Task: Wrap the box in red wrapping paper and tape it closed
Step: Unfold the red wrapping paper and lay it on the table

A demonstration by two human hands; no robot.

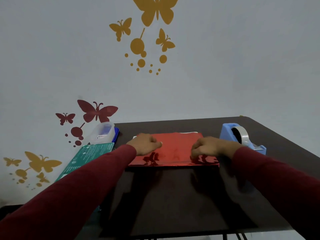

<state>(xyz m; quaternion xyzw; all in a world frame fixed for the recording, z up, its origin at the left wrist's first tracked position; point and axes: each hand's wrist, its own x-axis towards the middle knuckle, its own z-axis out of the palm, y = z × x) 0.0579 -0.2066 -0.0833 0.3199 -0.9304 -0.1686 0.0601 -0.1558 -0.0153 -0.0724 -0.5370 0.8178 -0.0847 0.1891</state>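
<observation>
Red wrapping paper [174, 148] lay flat on the dark table [173, 196], covering the box, of which only a white edge [188, 132] showed at the far side. My left hand [147, 144] rested on the paper's left part, fingers curled; whether it pinched anything I could not tell. My right hand [206, 147] pressed the right part, fingertips bent down onto the foil. Blue tape dispenser [242, 137] stood just right of the paper.

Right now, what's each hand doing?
Left hand: fingers curled, resting on the red wrapping paper; a grip cannot be told.
Right hand: fingers curled down at the paper's near edge; grip unclear.
</observation>
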